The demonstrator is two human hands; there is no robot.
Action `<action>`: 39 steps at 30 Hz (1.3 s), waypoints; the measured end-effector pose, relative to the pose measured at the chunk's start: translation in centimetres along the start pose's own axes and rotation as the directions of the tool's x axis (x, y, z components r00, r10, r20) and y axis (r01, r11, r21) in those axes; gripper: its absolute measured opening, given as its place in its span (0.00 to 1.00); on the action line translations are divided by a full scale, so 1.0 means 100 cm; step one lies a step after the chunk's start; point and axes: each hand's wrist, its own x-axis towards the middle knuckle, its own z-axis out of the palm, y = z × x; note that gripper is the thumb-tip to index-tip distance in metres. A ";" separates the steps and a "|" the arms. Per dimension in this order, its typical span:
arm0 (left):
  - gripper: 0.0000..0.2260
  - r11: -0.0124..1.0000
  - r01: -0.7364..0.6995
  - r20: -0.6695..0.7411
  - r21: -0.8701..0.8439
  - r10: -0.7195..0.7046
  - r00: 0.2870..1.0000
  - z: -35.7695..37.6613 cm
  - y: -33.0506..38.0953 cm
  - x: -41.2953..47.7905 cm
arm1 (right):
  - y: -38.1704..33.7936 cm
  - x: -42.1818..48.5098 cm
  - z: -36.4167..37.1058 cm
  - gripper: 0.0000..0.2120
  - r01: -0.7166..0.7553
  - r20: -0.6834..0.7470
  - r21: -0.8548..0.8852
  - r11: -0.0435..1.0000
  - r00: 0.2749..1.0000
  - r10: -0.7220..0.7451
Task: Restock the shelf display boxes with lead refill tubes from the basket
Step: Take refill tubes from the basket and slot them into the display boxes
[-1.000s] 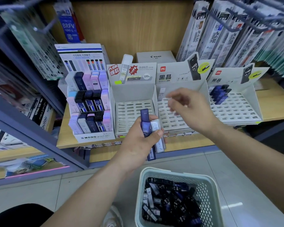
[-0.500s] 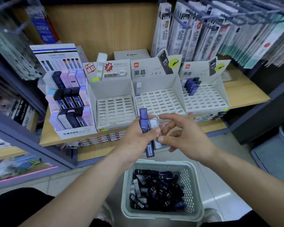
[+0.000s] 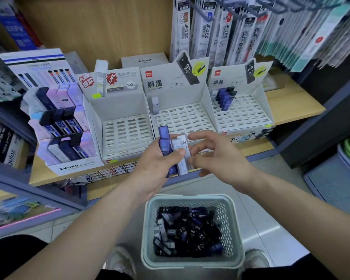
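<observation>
My left hand [image 3: 160,160] grips a small bunch of lead refill tubes [image 3: 174,150], one dark blue and upright, the others pale grey marked HB 0.7. My right hand [image 3: 214,156] hovers just to their right, fingers apart and curled toward the grey tubes, holding nothing. Below stands a pale green basket [image 3: 190,263] with several dark tubes in it. Three white slotted display boxes sit on the shelf: the left box [image 3: 127,134] has no tubes, the middle box [image 3: 182,118] has one grey tube at its back left, and the right box [image 3: 242,114] has several blue tubes at its back left.
A MONO display box [image 3: 63,128] full of pastel and dark lead cases stands at the left of the wooden shelf [image 3: 291,106]. Packaged refills [image 3: 230,29] hang on hooks at upper right. A white Pilot box [image 3: 144,60] sits behind. Grey bins [image 3: 335,178] stand at right.
A second ago my right hand was at the middle box; it has come back to the tubes in my left hand. My view has shifted right and down.
</observation>
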 end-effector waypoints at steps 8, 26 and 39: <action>0.10 0.999 0.023 -0.007 0.033 -0.023 1.000 0.002 -0.011 0.003 | 0.006 0.001 -0.015 0.13 -0.072 0.110 0.107 0.992 0.992 0.060; 0.09 0.997 -0.015 -0.023 0.074 0.016 1.000 0.027 0.005 0.032 | -0.013 0.095 -0.130 0.06 0.128 -0.398 -0.354 0.926 0.875 -0.274; 0.10 0.999 0.006 -0.055 0.040 -0.004 0.998 0.016 -0.004 0.039 | 0.008 0.158 -0.122 0.04 0.139 -0.279 -0.566 0.812 0.895 -0.347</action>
